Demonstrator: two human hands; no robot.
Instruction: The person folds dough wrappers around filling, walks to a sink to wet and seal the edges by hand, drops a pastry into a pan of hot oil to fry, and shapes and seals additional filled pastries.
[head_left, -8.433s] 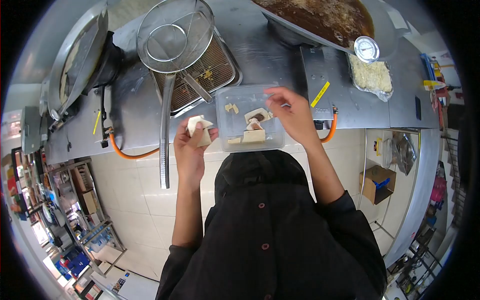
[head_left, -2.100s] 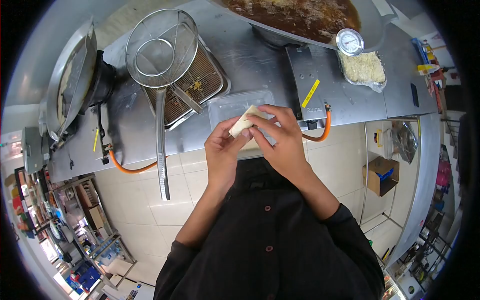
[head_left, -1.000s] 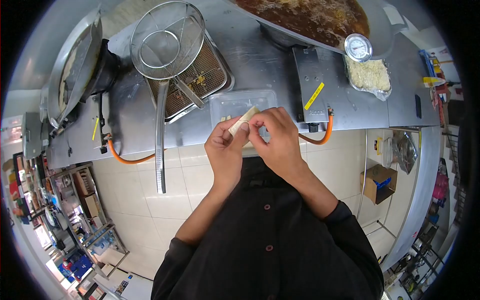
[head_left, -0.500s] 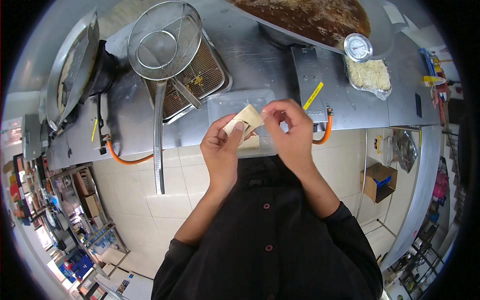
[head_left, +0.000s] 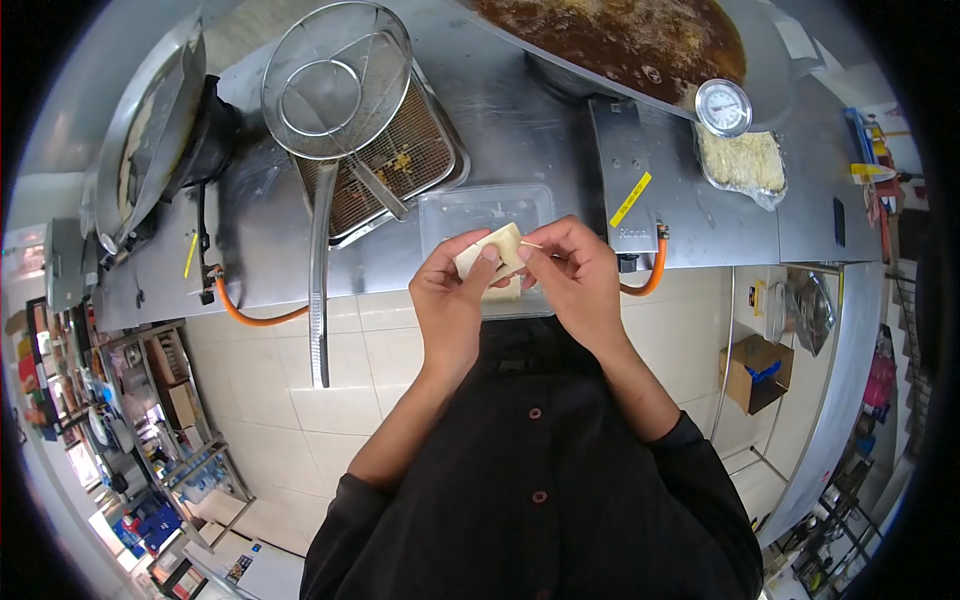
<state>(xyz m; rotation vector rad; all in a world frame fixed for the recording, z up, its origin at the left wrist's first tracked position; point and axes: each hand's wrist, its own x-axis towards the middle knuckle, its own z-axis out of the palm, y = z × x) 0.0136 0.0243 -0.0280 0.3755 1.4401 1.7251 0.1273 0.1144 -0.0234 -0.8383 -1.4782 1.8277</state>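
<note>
My left hand (head_left: 450, 305) is closed around a pale, flat folded piece of food (head_left: 497, 250), its thumb pressed on the near face. A darker gap shows along the piece's lower fold. Close against the piece's right edge, my right hand (head_left: 575, 280) pinches a thin pale stick (head_left: 531, 244), which looks like a toothpick. Below both hands is a clear plastic container (head_left: 485, 200) near the counter's front edge. More of the pale pieces (head_left: 503, 292) lie in it, partly hidden by my hands.
A long-handled wire strainer (head_left: 325, 180) rests over a rack tray (head_left: 440, 180) on the left. At the upper right sits a wok of bubbling brown oil (head_left: 640, 40) with a dial thermometer (head_left: 723, 107). Pale crumbs fill a plastic-wrapped tray (head_left: 742, 160). Orange hoses (head_left: 655, 270) hang at the counter edge.
My right hand has moved down and in to the right edge of the folded piece. The piece has tilted slightly in my left hand. The oil bubbles look different.
</note>
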